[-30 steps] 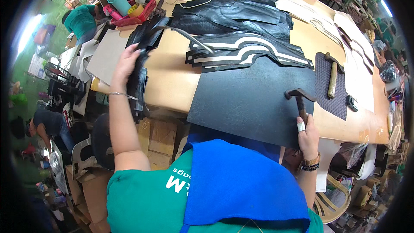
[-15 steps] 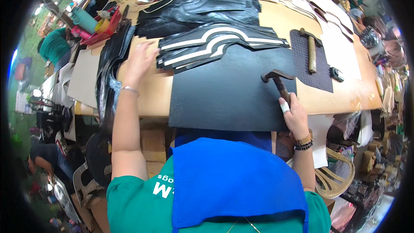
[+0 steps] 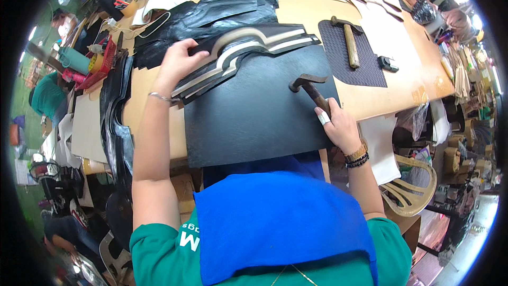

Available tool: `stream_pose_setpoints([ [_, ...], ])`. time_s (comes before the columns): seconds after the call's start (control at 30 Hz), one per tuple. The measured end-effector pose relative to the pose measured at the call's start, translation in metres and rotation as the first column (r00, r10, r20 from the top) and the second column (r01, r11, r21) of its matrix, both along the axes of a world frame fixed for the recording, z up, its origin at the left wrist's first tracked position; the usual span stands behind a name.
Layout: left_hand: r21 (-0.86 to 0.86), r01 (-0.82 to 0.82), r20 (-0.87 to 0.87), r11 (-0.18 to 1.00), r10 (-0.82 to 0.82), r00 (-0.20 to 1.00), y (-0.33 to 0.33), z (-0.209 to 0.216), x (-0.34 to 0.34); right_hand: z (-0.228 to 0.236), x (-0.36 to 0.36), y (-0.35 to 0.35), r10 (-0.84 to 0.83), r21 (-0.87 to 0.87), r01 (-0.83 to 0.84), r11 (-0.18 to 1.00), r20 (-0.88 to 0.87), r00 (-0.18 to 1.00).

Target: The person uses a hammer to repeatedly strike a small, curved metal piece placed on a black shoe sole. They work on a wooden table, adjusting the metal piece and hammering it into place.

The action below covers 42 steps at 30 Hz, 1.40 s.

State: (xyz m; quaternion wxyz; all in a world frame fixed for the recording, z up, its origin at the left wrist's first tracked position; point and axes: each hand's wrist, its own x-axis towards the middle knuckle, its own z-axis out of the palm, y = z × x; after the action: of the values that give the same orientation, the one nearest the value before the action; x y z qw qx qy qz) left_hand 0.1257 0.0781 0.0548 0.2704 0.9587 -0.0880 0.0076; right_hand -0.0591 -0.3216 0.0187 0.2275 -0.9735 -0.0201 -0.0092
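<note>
My right hand (image 3: 339,127) is closed round the handle of a hammer (image 3: 312,91), whose dark curved head rests over the black board (image 3: 248,111). At the board's far left, my left hand (image 3: 181,59) is bent over a layered stack of shaped black leather strips (image 3: 233,63) with cream bands. Its thumb and fingers close at the left part of the uppermost strip (image 3: 254,33), which looks tilted and slightly blurred. The fingertips' exact grip is partly hidden. The strips bow upward in the middle and overlap the board's far edge.
Beyond the strips lie more black leather pieces (image 3: 211,13). A second hammer (image 3: 350,45) rests on a dark textured mat (image 3: 338,69), beside a small black object (image 3: 388,64). Black pieces hang over the table's left edge (image 3: 114,111), near a red basket (image 3: 106,63). A plastic chair (image 3: 410,185) stands at right.
My left hand has moved from beside the strips onto them, and the uppermost strip has shifted and tilted. The right hand still holds the hammer. The whole view has turned a little.
</note>
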Motion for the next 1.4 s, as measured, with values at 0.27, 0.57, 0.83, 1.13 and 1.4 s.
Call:
stream_pose_setpoints([
  [0.27, -0.994, -0.083, -0.088, -0.069, 0.084, 0.993, -0.057, -0.008, -0.109, 0.004, 0.005, -0.013, -0.047, 0.174, 0.068, 0.982, -0.123, 0.991],
  [0.57, -0.165, 0.752, 0.075, 0.639, -0.752, 0.655, -0.134, -0.028, -0.154, 0.021, -0.001, -0.058, -0.158, 0.409, 0.176, 0.896, -0.077, 0.984],
  [0.83, 0.289, 0.514, 0.202, 0.807, -0.577, 0.792, -0.148, -0.073, -0.112, 0.021, -0.017, -0.060, -0.092, 0.260, 0.119, 0.958, -0.116, 0.989],
  [1.13, 0.186, 0.326, 0.256, 0.927, -0.366, 0.895, -0.203, -0.072, -0.083, 0.010, 0.009, -0.052, -0.104, 0.066, 0.115, 0.991, -0.149, 0.983],
  [1.4, -0.179, 0.317, -0.167, 0.931, -0.346, 0.923, -0.219, -0.048, -0.047, 0.003, 0.008, -0.051, -0.094, 0.084, 0.104, 0.991, -0.118, 0.989],
])
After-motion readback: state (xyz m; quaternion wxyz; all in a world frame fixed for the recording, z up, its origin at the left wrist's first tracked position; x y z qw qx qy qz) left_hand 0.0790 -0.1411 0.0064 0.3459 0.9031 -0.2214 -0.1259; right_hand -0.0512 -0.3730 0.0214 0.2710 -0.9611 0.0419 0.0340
